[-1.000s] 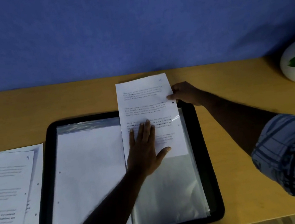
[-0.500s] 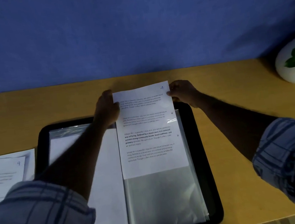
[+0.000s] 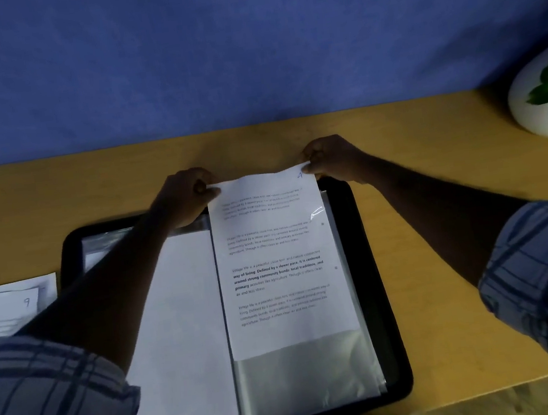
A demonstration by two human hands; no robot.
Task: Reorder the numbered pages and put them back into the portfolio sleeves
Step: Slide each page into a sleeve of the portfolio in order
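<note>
Open black zip-around portfolio case (image 3: 372, 264) lying on a light wooden desk (image 3: 427, 312). A white printed page with four text blocks (image 3: 279, 265) lies lengthwise over the case's right half. Its lower part sits in the top clear plastic sleeve (image 3: 307, 375), and its upper edge projects past the case's far rim. The left hand (image 3: 183, 197) pinches the page's upper left corner, and the right hand (image 3: 332, 160) pinches its upper right corner beside a blue handwritten number. A blank white sheet (image 3: 183, 322) fills the case's left half. To the left of the case lies a loose stack of printed pages, the top one marked 9 (image 3: 5, 309). To the far right of the case stands a white round pot with a green plant (image 3: 536, 106).
</note>
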